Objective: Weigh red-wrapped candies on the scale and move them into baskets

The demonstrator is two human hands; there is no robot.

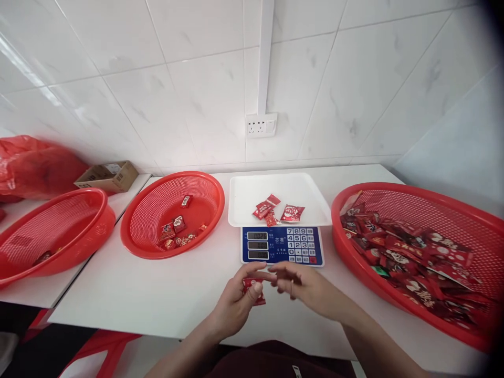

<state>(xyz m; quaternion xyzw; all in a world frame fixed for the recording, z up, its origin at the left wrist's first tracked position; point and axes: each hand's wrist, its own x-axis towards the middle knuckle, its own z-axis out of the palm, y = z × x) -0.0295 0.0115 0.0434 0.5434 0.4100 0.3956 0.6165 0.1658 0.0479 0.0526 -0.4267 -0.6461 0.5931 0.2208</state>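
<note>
My left hand (236, 302) holds a small red packet (255, 292) between thumb and fingers, in front of the blue scale (281, 245). Close beside it on the right is my right hand (301, 286), its fingers curved and apart with nothing between them; the fingertips of both hands are near each other. Several red packets (292, 212) lie on the white tray (318, 210) of the scale. A red basket (425, 194) at the right holds a heap of red packets. Fewer packets lie in the round red basket (145, 205) left of the scale.
Another red basket (94, 220) stands at the far left, near a cardboard box (114, 180) and a red plastic bag (39, 165). A tiled wall with a socket (261, 125) rises behind the white table (157, 289). A red stool (106, 349) shows below.
</note>
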